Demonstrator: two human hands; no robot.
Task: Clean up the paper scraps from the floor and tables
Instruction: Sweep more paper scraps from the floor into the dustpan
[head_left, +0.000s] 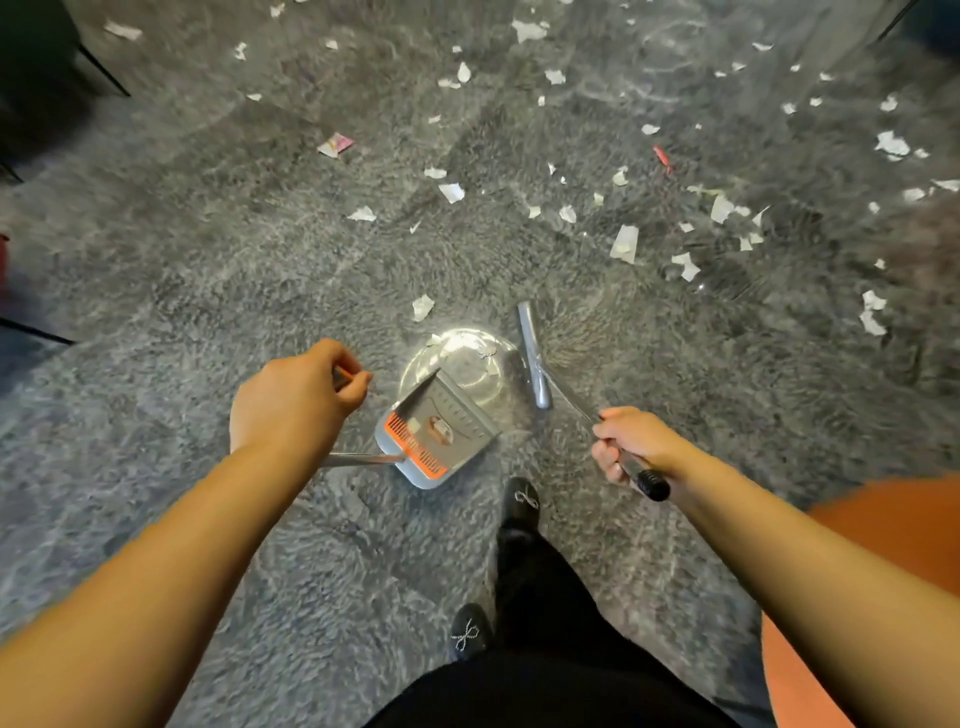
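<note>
Both hands grip cleaning tools.
Left hand (298, 397) holds the dustpan (434, 434) handle, right hand (631, 444) the broom (540, 358) handle; paper scraps (623, 243) litter the floor (208, 270) across the upper frame.

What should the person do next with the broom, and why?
Probably sweep the grey broom head toward the grey dustpan with the orange comb edge, nudging in the nearest white paper scrap. The right hand already grips the broom's black-tipped handle, the left hand holds the dustpan's handle, and the pan's mouth faces the scattered scraps, with few inside.
</note>
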